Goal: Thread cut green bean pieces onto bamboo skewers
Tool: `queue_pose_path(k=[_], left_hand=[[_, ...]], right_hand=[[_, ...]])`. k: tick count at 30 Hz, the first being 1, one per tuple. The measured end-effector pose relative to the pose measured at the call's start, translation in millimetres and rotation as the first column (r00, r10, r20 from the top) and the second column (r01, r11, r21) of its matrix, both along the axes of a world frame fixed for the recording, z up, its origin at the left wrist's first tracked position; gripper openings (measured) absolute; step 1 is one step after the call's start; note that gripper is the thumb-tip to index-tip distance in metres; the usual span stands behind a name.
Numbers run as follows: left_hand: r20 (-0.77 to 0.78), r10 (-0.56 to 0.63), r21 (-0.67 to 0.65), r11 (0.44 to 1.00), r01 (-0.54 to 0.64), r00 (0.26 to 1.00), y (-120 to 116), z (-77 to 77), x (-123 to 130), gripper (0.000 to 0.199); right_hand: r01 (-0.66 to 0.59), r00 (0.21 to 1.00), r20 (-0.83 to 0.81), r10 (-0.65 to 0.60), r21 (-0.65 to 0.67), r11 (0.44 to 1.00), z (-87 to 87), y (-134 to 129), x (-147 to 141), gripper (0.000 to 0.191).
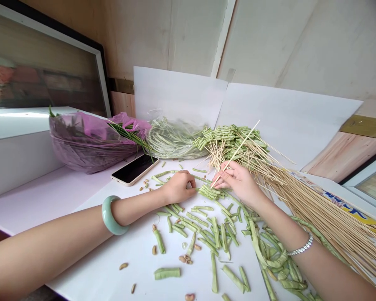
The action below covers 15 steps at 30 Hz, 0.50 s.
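Note:
My left hand (pixel 180 187), with a pale green bangle on its wrist, is closed at the left end of a short row of cut green bean pieces (pixel 210 192); what its fingertips grip is hidden. My right hand (pixel 236 182) pinches a thin wooden skewer (pixel 246 139), which slants up to the right, its lower end just above the bean row. Loose cut bean pieces (pixel 216 232) lie scattered over the white surface below both hands. Behind my right hand is a pile of skewered beans (pixel 228 136), with bare sticks pointing out.
A phone (pixel 135 169) lies left of the hands. Behind it are a purple plastic bag (pixel 90 146) and a clear bag of long beans (pixel 172 140). Many skewers (pixel 316 205) spread along the right. Whole beans (pixel 278 259) are heaped under my right forearm.

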<state>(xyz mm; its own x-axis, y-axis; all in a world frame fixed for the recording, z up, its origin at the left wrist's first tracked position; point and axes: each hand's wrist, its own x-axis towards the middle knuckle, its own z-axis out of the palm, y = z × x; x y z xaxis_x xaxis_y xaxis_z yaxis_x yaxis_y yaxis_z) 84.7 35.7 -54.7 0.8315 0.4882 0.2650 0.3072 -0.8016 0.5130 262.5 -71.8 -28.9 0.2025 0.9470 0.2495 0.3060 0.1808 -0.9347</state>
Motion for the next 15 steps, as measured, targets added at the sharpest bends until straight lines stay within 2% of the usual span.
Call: queue_pose_path(k=[6, 15], left_hand=[[0.062, -0.113, -0.097, 0.988, 0.119, 0.992, -1.9, 4.5, -1.7, 0.003], [0.119, -0.212, -0.184, 0.955, 0.232, 0.97, -1.4, 5.5, -3.0, 0.007]], right_hand=[[0.072, 0.997, -0.015, -0.071, 0.049, 0.996, 6.5, -1.0, 6.5, 0.045], [0.044, 0.999, 0.017, -0.045, 0.054, 0.998, 10.3, -3.0, 3.4, 0.042]])
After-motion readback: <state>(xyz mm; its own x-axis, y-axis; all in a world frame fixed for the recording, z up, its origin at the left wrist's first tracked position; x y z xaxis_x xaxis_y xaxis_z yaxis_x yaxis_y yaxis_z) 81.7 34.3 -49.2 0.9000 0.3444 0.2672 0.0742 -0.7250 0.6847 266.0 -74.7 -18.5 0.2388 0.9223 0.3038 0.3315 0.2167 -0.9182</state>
